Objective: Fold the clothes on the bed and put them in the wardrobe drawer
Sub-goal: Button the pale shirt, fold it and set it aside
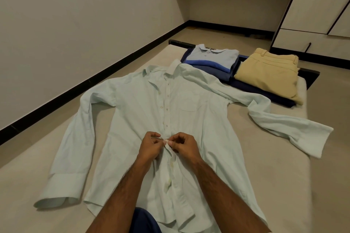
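A beige bed (pixel 246 157) stands along a white wall (pixel 75 24). The pale green shirt (pixel 144 111) lies flat under the hands, with folded clothes (pixel 212 58) beyond them. The left hand (pixel 150 145) and right hand (pixel 184 144), fingers curled, both pinch the shirt's button strip, forearms reaching forward.

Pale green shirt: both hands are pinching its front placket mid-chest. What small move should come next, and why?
Probably finish fastening that button. The left hand and right hand pinch the two front edges of the pale green shirt together at one point, and the placket above them looks unfastened up to the collar. After that, likely the next button up, since the shirt lies spread flat with sleeves out, not yet folded.
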Demonstrator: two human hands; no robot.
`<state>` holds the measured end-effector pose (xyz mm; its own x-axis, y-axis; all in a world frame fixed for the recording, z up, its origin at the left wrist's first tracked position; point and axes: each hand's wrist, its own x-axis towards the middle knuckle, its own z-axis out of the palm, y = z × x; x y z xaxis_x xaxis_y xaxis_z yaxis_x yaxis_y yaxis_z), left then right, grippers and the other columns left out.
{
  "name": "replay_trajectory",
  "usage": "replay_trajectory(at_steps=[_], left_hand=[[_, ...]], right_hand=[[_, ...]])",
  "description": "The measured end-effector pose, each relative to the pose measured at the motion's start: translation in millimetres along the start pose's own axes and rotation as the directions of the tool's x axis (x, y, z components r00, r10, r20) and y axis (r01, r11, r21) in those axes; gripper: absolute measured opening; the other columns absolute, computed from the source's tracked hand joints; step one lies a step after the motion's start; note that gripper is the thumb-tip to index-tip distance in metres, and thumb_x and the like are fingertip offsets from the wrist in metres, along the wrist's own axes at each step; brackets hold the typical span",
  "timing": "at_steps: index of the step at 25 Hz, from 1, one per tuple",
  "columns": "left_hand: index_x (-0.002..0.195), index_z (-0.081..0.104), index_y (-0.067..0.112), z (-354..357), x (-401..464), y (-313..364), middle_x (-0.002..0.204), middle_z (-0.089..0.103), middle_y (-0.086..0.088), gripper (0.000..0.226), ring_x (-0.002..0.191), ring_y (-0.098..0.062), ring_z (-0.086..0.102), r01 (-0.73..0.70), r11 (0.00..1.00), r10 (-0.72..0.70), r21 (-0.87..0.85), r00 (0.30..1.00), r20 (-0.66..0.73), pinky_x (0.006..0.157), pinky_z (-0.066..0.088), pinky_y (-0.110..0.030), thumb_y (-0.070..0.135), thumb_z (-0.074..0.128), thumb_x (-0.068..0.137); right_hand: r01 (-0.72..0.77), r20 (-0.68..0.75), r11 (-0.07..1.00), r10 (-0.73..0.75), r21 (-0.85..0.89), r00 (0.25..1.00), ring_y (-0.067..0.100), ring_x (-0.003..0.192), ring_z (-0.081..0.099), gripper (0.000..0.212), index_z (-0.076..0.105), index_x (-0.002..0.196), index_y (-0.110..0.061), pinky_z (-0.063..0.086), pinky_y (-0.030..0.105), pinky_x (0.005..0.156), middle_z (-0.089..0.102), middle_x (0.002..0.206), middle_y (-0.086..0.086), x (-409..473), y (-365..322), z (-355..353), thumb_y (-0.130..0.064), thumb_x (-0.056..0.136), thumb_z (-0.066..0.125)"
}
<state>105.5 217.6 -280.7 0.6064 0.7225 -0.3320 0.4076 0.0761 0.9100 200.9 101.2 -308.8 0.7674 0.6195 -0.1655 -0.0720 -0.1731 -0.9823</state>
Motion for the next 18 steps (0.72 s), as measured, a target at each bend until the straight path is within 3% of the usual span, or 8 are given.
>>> replay_trajectory(at_steps=[3,6,8,10,12,14,16,18], left_hand=[[0.105,0.055,0.018,2,0,1,0.087,0.065,-0.005,0.02,0.073,-0.018,0.061,0.005,1.0,-0.005,0.025,1.0,0.007,0.059,0.048,-0.031,0.009,0.065,0.09],[0.105,0.053,0.023,11,-4,-2,0.084,0.063,0.004,0.022,0.075,-0.012,0.061,-0.138,0.943,0.149,0.302,0.989,-0.014,0.064,0.046,-0.028,0.017,0.064,0.087],[0.106,0.052,0.028,16,-2,-4,0.083,0.063,0.009,0.019,0.076,-0.007,0.061,-0.196,0.876,0.208,0.44,0.978,0.021,0.065,0.046,-0.028,0.02,0.058,0.09],[0.11,0.051,0.029,16,2,-8,0.086,0.063,0.012,0.017,0.078,-0.006,0.061,-0.213,0.838,0.218,0.503,0.975,0.05,0.068,0.05,-0.028,0.023,0.055,0.094],[0.112,0.051,0.025,12,5,-8,0.086,0.065,0.008,0.016,0.077,-0.007,0.062,-0.201,0.868,0.208,0.454,0.977,0.034,0.068,0.051,-0.026,0.022,0.055,0.097],[0.112,0.052,0.019,3,8,-5,0.085,0.067,0.0,0.013,0.068,-0.012,0.065,-0.188,0.935,0.201,0.301,0.98,-0.01,0.058,0.051,-0.026,0.013,0.048,0.101],[0.111,0.054,0.015,-5,17,-1,0.094,0.067,-0.005,0.021,0.066,-0.015,0.066,-0.237,0.94,0.258,0.248,0.965,-0.055,0.051,0.053,-0.027,0.003,0.039,0.102],[0.115,0.057,0.011,-5,37,9,0.109,0.064,-0.002,0.027,0.084,-0.015,0.066,-0.309,0.887,0.354,0.342,0.932,-0.074,0.066,0.053,-0.02,-0.004,0.042,0.099]], right_hand=[[-0.017,0.035,0.995,0.021,-0.094,0.999,0.018,0.081,0.073,0.006,0.076,0.086,-0.019,0.062,0.034,0.078,0.076,0.084,0.001,2,-7,-1,-0.017,0.082,0.078],[-0.064,-0.015,0.978,0.062,-0.197,0.998,0.016,0.066,0.068,0.012,0.071,0.088,-0.01,0.059,0.03,0.063,0.072,0.078,0.006,23,-29,-6,-0.003,0.086,0.061],[-0.05,-0.117,0.966,0.02,-0.254,0.993,0.016,0.072,0.066,0.009,0.067,0.09,-0.01,0.06,0.034,0.069,0.07,0.084,0.003,44,-40,-4,-0.009,0.089,0.059],[-0.022,-0.084,0.914,-0.013,-0.404,0.996,0.017,0.082,0.062,0.012,0.063,0.097,-0.01,0.054,0.03,0.074,0.067,0.093,0.002,59,-46,7,-0.017,0.088,0.065],[0.012,-0.02,0.815,-0.029,-0.579,0.999,0.019,0.085,0.059,0.025,0.058,0.1,-0.009,0.043,0.025,0.066,0.064,0.096,0.005,67,-41,16,-0.023,0.083,0.07],[0.026,0.004,0.77,-0.03,-0.637,1.0,0.02,0.086,0.058,0.034,0.056,0.102,-0.01,0.037,0.025,0.061,0.063,0.099,0.005,68,-38,19,-0.031,0.079,0.071],[0.034,0.009,0.731,-0.037,-0.682,0.999,0.021,0.089,0.06,0.044,0.055,0.107,-0.012,0.038,0.027,0.064,0.062,0.101,0.003,68,-35,22,-0.041,0.078,0.071],[0.034,0.005,0.675,-0.045,-0.737,0.999,0.023,0.092,0.062,0.046,0.055,0.112,-0.013,0.042,0.029,0.069,0.062,0.103,0.003,71,-33,25,-0.044,0.081,0.068]])
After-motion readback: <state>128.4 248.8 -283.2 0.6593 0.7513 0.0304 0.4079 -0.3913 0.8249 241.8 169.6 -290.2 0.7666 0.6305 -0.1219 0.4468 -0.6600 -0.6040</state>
